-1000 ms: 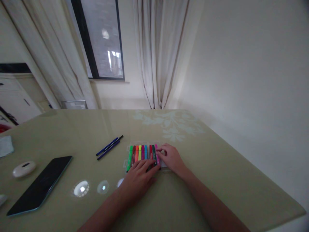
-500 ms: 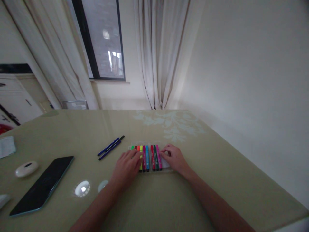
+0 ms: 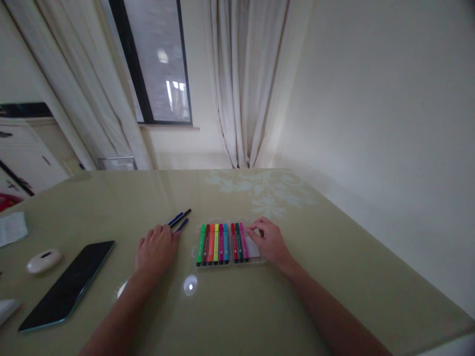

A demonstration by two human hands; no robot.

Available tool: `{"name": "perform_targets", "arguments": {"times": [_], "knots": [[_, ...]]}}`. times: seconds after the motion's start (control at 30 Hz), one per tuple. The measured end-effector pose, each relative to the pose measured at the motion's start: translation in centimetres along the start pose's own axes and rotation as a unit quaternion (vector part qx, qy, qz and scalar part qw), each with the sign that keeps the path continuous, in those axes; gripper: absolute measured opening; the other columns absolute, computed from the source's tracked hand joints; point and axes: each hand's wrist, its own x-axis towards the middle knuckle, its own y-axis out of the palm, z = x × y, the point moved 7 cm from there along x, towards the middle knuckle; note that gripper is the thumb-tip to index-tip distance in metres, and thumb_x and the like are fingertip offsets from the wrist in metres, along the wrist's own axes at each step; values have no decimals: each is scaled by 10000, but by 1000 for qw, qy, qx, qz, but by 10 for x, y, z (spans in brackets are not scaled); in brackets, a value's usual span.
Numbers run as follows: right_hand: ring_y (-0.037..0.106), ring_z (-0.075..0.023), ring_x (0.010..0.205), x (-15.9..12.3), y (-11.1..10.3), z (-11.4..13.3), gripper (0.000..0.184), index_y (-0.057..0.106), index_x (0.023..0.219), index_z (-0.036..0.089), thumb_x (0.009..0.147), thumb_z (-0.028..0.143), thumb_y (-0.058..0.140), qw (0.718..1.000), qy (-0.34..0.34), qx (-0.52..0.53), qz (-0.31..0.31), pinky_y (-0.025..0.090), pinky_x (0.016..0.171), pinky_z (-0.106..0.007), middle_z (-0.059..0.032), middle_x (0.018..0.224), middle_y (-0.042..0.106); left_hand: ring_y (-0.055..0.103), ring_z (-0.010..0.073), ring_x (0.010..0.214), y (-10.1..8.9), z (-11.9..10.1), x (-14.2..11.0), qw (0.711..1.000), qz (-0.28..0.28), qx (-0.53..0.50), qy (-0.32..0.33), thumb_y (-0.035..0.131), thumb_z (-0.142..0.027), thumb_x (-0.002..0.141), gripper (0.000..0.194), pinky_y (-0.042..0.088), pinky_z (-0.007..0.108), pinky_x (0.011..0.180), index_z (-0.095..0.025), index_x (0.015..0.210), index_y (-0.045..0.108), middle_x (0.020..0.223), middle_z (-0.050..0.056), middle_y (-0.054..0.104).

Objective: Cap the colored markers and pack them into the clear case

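A clear plastic case point(image 3: 212, 266) lies open on the table, holding a row of coloured markers point(image 3: 216, 243). Beside it on the left, my left hand point(image 3: 156, 247) is over two dark blue pens. Its thumb and fingers close around the nearer dark blue pen point(image 3: 182, 225), while the farther pen point(image 3: 175, 219) sticks out past the fingers. My right hand point(image 3: 267, 240) is at the case's right part, thumb and forefinger pinched beside the pink marker point(image 3: 244, 242). Whatever lies between those fingertips is hidden. A pale surface point(image 3: 253, 247) shows under this hand.
To the left lies a dark tablet or large phone point(image 3: 69, 284), with a white rounded object point(image 3: 43, 260) beyond it. A folded pale cloth or tissue point(image 3: 13, 228) sits at the far left. The wall point(image 3: 389, 148) runs along the table's right side.
My left hand has moved left from the markers in the case to the dark blue pens, and the nearer pen has shifted slightly. My right hand has stayed almost in place.
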Motion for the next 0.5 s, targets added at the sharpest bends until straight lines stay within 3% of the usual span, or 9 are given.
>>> {"name": "perform_targets", "arguments": {"times": [0.1, 0.23, 0.37, 0.5], "knots": [[499, -133, 605, -2, 2, 4, 209, 779, 827, 192, 932, 331, 663, 1000, 4, 18, 5, 394, 632, -279, -28, 781, 634, 688, 289, 925, -3, -27, -8, 987, -3, -155, 31, 308, -424, 1047, 343, 499, 396, 798, -188, 989, 550, 962, 107, 708], [510, -139, 640, -8, 13, 19, 297, 770, 896, 198, 952, 461, 643, 993, 10, 111, 48, 389, 617, -271, -29, 814, 644, 693, 219, 751, -10, -83, -39, 935, -13, -335, 113, 366, -492, 1047, 302, 511, 324, 677, -236, 1029, 527, 877, 28, 714], [513, -145, 667, -12, 22, 30, 366, 735, 840, 180, 932, 525, 655, 974, 47, 208, 73, 383, 611, -263, -1, 731, 593, 719, 209, 826, -19, -120, -70, 907, -78, -354, 213, 390, -386, 1060, 210, 550, 311, 689, -240, 1112, 532, 984, 43, 726], [559, -156, 722, -14, 30, 32, 323, 740, 888, 188, 901, 507, 691, 929, 91, 344, 98, 438, 675, -272, -5, 777, 643, 722, 199, 868, -29, -123, -78, 894, -175, -313, 270, 402, -328, 1067, 207, 578, 300, 714, -241, 1190, 544, 1046, 60, 712]]}}
